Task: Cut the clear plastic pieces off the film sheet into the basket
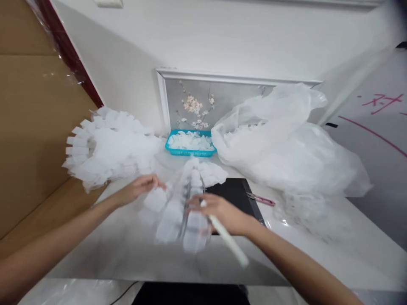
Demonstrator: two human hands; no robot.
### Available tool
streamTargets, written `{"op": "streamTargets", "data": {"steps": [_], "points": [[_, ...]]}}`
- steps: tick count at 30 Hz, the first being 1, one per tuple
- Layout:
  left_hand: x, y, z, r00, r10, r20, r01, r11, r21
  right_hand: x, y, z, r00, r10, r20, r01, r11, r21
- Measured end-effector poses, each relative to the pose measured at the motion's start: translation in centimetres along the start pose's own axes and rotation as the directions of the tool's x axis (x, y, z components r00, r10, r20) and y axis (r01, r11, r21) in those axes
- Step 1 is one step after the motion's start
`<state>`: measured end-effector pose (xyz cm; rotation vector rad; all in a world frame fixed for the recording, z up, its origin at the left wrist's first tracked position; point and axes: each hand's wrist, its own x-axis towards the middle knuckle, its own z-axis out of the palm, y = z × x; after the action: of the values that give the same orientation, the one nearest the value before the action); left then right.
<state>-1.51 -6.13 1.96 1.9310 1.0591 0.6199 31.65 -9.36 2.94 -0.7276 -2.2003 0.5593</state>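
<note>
Two hands work above a white frill on a table (pixel 104 258).

The white frill (pixel 178 212) lies between the left hand (pixel 138 190) and the right hand (pixel 219 214), and its long axis runs forward, toward a blue basket (pixel 190 144). The right hand is nearer to the frill's middle; its fingers (pixel 216 207) curl around a white stick (pixel 227 241), which slants back toward the person. The left fingers (pixel 155 182) look pressed together, pinching the frill's edge. Pink scissors (pixel 260 200) lie just beside a black board (pixel 237 192).
</note>
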Motion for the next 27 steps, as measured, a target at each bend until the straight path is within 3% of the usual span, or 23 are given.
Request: {"op": "streamTargets", "data": {"steps": [1, 2, 4, 5, 7, 9, 12, 15, 17, 21, 24, 27], "points": [[-1.5, -1.2, 0.9, 0.988, -0.050, 0.143, 0.050, 0.999, 0.005, -1.8, -0.1, 0.9, 0.987, -0.092, 0.128, 0.087, 0.995, 0.044], [-2.5, -2.0, 1.5, 0.966, -0.091, 0.241, 0.082, 0.996, 0.047, -3.1, 0.0, 1.4, 0.930, -0.182, 0.319, 0.167, 0.983, 0.075], [-3.3, -2.5, 1.9, 0.942, -0.153, 0.299, 0.109, 0.981, 0.160, -4.2, 0.5, 1.3, 0.839, -0.193, 0.509, 0.155, 0.981, 0.117], [-3.0, -2.3, 1.8, 0.947, -0.160, 0.278, 0.102, 0.972, 0.212, -4.1, 1.0, 0.7, 0.838, -0.142, 0.527, 0.097, 0.989, 0.113], [-1.0, -1.7, 1.6, 0.977, -0.107, 0.183, 0.051, 0.957, 0.287, -2.7, 2.6, -0.6, 0.908, 0.021, 0.418, -0.056, 0.996, 0.071], [2.4, -1.4, 1.6, 0.998, 0.011, 0.054, -0.029, 0.932, 0.361, -0.5, 4.9, -1.4, 0.961, 0.157, 0.227, -0.155, 0.987, -0.027], [8.6, -2.1, 2.6, 0.994, 0.082, -0.076, -0.031, 0.853, 0.521, 2.6, 8.5, -1.0, 0.943, 0.314, 0.109, -0.257, 0.897, -0.359], [13.8, -3.6, 4.0, 0.998, 0.055, 0.005, -0.048, 0.816, 0.577, 4.5, 10.5, 0.0, 0.896, 0.439, 0.074, -0.326, 0.761, -0.561], [15.9, -4.6, 4.5, 0.998, 0.029, 0.056, -0.057, 0.798, 0.600, 5.1, 10.7, 0.0, 0.878, 0.472, 0.079, -0.337, 0.728, -0.597], [16.2, -5.6, 4.0, 0.994, 0.000, 0.110, -0.070, 0.769, 0.635, 5.1, 9.9, -1.2, 0.872, 0.455, 0.178, -0.272, 0.754, -0.598], [14.2, -5.2, 3.2, 0.993, 0.042, 0.108, -0.101, 0.763, 0.638, 4.5, 9.5, -1.9, 0.873, 0.411, 0.263, -0.216, 0.809, -0.547], [11.5, -3.6, 2.6, 0.994, 0.082, 0.068, -0.106, 0.749, 0.654, 3.8, 8.8, -2.0, 0.886, 0.375, 0.272, -0.193, 0.833, -0.519]]}}
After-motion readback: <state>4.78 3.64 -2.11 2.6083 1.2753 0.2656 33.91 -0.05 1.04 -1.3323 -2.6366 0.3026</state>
